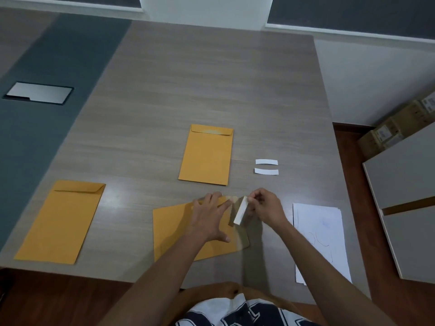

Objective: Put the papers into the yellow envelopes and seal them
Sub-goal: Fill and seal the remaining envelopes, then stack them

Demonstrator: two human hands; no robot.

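Observation:
A yellow envelope (174,231) lies sideways at the table's near edge, its flap end pointing right. My left hand (209,216) presses flat on it with fingers spread. My right hand (264,205) pinches a white paper strip (241,211) that hangs just above the flap end. A second yellow envelope (207,156) lies further back in the middle with its flap folded down. A third yellow envelope (62,220) lies at the left, flap down. A stack of white papers (322,234) sits to the right of my right arm.
Two loose white strips (266,166) lie on the wooden table (188,78) right of the middle envelope. A metal cover plate (38,92) is set in the grey band at the left. A grey cabinet (404,196) and cardboard boxes (390,130) stand to the right.

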